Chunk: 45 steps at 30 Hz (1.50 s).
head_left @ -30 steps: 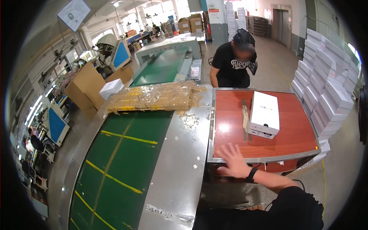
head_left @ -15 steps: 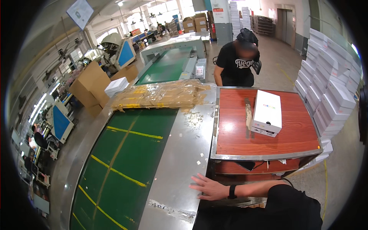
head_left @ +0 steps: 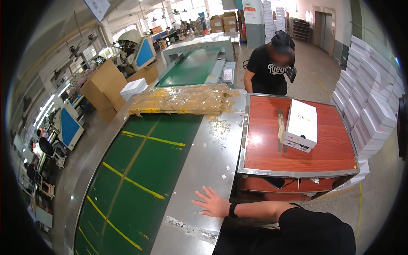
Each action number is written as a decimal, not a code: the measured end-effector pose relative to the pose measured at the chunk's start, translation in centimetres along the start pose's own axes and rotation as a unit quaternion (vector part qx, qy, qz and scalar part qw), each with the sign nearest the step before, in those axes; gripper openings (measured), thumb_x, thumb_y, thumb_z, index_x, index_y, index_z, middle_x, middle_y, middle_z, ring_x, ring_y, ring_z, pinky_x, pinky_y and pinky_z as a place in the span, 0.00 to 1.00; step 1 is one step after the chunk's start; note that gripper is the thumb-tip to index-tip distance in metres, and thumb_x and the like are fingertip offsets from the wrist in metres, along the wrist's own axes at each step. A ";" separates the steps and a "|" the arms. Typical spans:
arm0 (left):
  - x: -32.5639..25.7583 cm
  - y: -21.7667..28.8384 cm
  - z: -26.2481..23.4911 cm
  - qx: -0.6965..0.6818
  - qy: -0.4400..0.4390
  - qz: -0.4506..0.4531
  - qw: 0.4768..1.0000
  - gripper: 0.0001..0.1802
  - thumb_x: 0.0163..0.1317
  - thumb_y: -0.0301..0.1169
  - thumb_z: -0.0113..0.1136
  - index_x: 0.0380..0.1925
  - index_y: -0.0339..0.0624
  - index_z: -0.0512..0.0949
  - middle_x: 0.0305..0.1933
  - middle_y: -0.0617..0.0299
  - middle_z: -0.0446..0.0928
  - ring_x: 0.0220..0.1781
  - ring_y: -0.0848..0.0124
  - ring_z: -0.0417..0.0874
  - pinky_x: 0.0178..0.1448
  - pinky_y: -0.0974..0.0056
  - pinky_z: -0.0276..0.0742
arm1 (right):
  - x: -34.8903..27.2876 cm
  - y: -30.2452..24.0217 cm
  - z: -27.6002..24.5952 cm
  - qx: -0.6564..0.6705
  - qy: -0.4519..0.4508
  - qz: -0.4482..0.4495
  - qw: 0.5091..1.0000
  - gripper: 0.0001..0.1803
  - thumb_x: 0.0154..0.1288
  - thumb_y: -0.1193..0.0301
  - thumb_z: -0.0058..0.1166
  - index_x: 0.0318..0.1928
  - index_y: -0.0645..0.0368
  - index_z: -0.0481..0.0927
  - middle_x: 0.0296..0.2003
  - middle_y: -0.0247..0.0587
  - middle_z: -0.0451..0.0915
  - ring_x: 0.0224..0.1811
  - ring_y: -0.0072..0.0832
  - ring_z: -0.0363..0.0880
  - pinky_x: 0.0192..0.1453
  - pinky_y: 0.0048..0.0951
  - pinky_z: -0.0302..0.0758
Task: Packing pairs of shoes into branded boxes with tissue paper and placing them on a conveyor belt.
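Far windows (head_left: 215, 7) glaring; edges bent, perhaps soft

metal side panel (head_left: 212, 165) | silver, scuffed, small white patches | flat | right of green belt (head_left: 159, 156)

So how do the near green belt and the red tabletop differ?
The belt is green with yellow stripes, while the tabletop is red with wood grain. The belt looks longer than the tabletop. Wrapped cardboard lies across the belt's far end, whereas a white box sits on the tabletop. Both have metal borders.
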State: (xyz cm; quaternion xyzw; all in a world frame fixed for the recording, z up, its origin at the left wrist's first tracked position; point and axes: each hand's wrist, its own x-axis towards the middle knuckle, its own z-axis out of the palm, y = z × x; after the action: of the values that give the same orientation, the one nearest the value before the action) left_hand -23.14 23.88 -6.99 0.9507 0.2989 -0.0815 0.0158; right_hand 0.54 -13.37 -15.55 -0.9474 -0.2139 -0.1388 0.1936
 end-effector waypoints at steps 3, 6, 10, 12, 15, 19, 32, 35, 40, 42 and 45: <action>0.0 0.1 -0.3 -0.022 0.000 0.002 1.000 0.36 0.76 0.55 0.38 0.74 0.43 0.60 0.77 0.43 0.57 0.77 0.45 0.58 0.79 0.45 0.52 | 0.2 -0.6 -0.3 -0.057 -0.026 -0.018 0.998 0.33 0.73 0.42 0.41 0.72 0.40 0.66 0.74 0.50 0.59 0.75 0.63 0.53 0.76 0.64 0.49; 0.3 -0.4 0.5 -0.010 0.007 0.005 1.000 0.35 0.76 0.54 0.38 0.74 0.43 0.61 0.76 0.42 0.58 0.77 0.44 0.58 0.79 0.45 0.52 | 0.3 -0.6 -0.3 -0.070 -0.013 -0.024 0.997 0.32 0.73 0.41 0.40 0.71 0.38 0.68 0.73 0.46 0.62 0.75 0.58 0.56 0.75 0.64 0.51; 0.3 -0.5 1.0 -0.010 0.026 0.004 1.000 0.35 0.76 0.54 0.38 0.73 0.43 0.62 0.76 0.42 0.59 0.76 0.44 0.58 0.78 0.45 0.53 | 0.3 -0.7 -0.3 -0.068 0.000 -0.025 0.997 0.31 0.73 0.41 0.41 0.70 0.38 0.70 0.72 0.46 0.63 0.74 0.57 0.58 0.74 0.64 0.53; 0.4 -0.8 1.2 0.002 0.034 0.012 0.999 0.35 0.76 0.54 0.39 0.73 0.43 0.62 0.75 0.42 0.60 0.75 0.44 0.59 0.78 0.44 0.55 | 0.3 -0.8 -0.4 -0.066 0.002 -0.026 0.997 0.31 0.73 0.41 0.42 0.70 0.39 0.70 0.72 0.46 0.64 0.73 0.57 0.59 0.74 0.64 0.53; 0.5 -1.1 1.6 0.008 0.046 0.017 0.999 0.34 0.76 0.54 0.40 0.72 0.43 0.63 0.75 0.43 0.61 0.75 0.43 0.60 0.77 0.44 0.56 | 0.4 -0.9 -0.7 -0.067 -0.002 -0.023 0.997 0.31 0.73 0.41 0.43 0.69 0.39 0.70 0.72 0.46 0.64 0.73 0.57 0.59 0.74 0.64 0.53; 0.6 -1.3 1.9 0.009 0.053 0.016 0.998 0.34 0.76 0.54 0.40 0.72 0.43 0.64 0.75 0.43 0.61 0.75 0.44 0.61 0.77 0.44 0.56 | 0.3 -1.0 -0.6 -0.065 0.002 -0.023 0.998 0.31 0.72 0.41 0.43 0.69 0.39 0.71 0.72 0.47 0.64 0.73 0.57 0.59 0.74 0.64 0.54; -0.2 -0.1 -0.5 -0.026 0.018 0.002 0.999 0.34 0.76 0.53 0.40 0.72 0.41 0.63 0.76 0.41 0.59 0.76 0.43 0.60 0.78 0.47 0.53 | 0.0 -1.2 -0.5 -0.043 0.012 -0.023 0.999 0.31 0.70 0.42 0.46 0.66 0.42 0.74 0.71 0.47 0.64 0.73 0.58 0.58 0.74 0.65 0.52; -0.4 -0.2 -0.6 -0.016 0.023 0.007 1.000 0.35 0.76 0.53 0.41 0.72 0.39 0.64 0.75 0.40 0.61 0.75 0.44 0.60 0.78 0.47 0.53 | 0.3 -1.3 -0.4 -0.037 0.005 -0.032 0.999 0.30 0.70 0.42 0.48 0.66 0.42 0.74 0.71 0.48 0.65 0.73 0.59 0.58 0.74 0.65 0.53; 0.2 -0.4 0.8 -0.008 0.061 0.006 0.998 0.33 0.74 0.51 0.44 0.71 0.41 0.66 0.73 0.43 0.65 0.75 0.44 0.61 0.78 0.47 0.53 | 0.4 -1.0 -0.4 -0.046 -0.018 -0.041 0.998 0.31 0.68 0.43 0.50 0.65 0.43 0.75 0.70 0.49 0.66 0.73 0.61 0.57 0.73 0.67 0.53; 0.4 0.0 0.6 -0.026 0.057 -0.009 0.998 0.33 0.73 0.52 0.46 0.71 0.43 0.66 0.74 0.44 0.64 0.76 0.46 0.61 0.79 0.47 0.51 | 0.2 -0.6 0.0 -0.064 -0.021 -0.024 0.997 0.31 0.67 0.43 0.52 0.65 0.44 0.75 0.70 0.51 0.66 0.73 0.62 0.56 0.72 0.69 0.53; 2.2 -5.2 7.8 -0.098 0.139 -0.026 0.985 0.35 0.64 0.49 0.59 0.68 0.45 0.69 0.75 0.41 0.60 0.76 0.42 0.58 0.79 0.42 0.48 | 0.8 -1.4 -0.2 -0.049 -0.034 -0.029 0.998 0.30 0.66 0.45 0.54 0.64 0.43 0.76 0.70 0.53 0.66 0.74 0.63 0.55 0.73 0.69 0.52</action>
State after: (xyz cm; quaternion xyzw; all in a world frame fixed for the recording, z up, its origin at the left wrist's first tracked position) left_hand -25.47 28.80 -14.97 0.9386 0.3291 0.0802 0.0648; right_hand 0.61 -12.02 -14.66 -0.9532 -0.2412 -0.1222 0.1351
